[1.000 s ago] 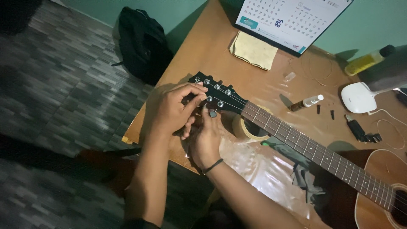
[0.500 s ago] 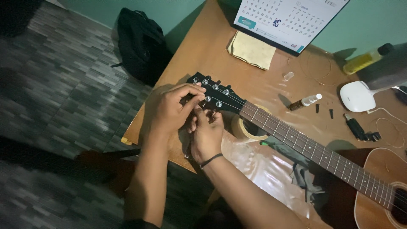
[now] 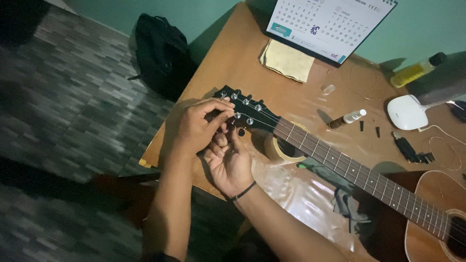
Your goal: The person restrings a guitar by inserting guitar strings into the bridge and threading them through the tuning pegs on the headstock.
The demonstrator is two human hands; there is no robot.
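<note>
An acoustic guitar lies across the brown table (image 3: pixel 233 63), its neck (image 3: pixel 349 167) running from the body at the lower right up to the black headstock (image 3: pixel 250 109) near the table's left edge. My left hand (image 3: pixel 191 128) is over the headstock's near side, with thumb and fingers pinched on a tuning peg. My right hand (image 3: pixel 228 162), with a dark band at the wrist, is palm up under the headstock, fingers curled against its lower tuners. The peg itself is hidden by the fingers.
A roll of tape (image 3: pixel 281 149) props up the neck. A desk calendar (image 3: pixel 330 24), a yellow cloth (image 3: pixel 287 60), a small brown bottle (image 3: pixel 347 119), a yellow bottle (image 3: pixel 412 73), a white device (image 3: pixel 407 111) and black bits (image 3: pixel 412 150) sit behind. A black backpack (image 3: pixel 162 53) lies on the floor.
Both hands stay at the headstock. The left fingers have shifted slightly on the peg, and the view has moved a little.
</note>
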